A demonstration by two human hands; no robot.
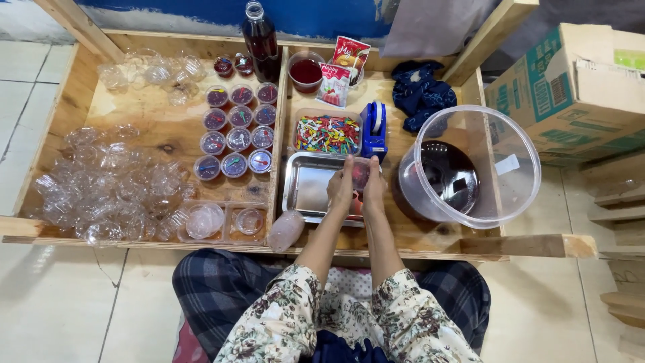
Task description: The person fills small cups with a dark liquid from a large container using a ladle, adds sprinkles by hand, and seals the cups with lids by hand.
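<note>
Your left hand point(340, 188) and right hand point(373, 187) meet over the right edge of a shallow rectangular steel tray point(309, 191), whose brushed metal floor shows bare and dull grey. Between them you hold a small clear plastic cup point(360, 175) with dark red filling; the grip of each hand is closed on that cup, fingers curled around its sides, thumbs toward you.

Just beyond the tray stands a clear rectangular tub of mixed bright plastic picks point(328, 133), and beside it on the right a blue tape dispenser point(375, 129), upright. To your right a large round translucent bucket point(470, 165) holds dark liquid low in its base. Behind it lies a crumpled dark blue cloth point(420, 91).

A wooden divider point(277, 144) splits the low plywood counter point(134, 107). In its left bay, rows of small lidded cups point(235, 131) stand close together, round and filled with dark jelly. Farther left lies a loose heap of empty clear cups point(107, 185), glossy and thin-walled. At the back stand a tall bottle of dark red liquid point(261, 40) and a clear bowl of red liquid point(306, 70), with two printed sachets point(341, 67) just beside the bowl. A worn cardboard box point(578, 87) sits on the tiled floor at your far right.
</note>
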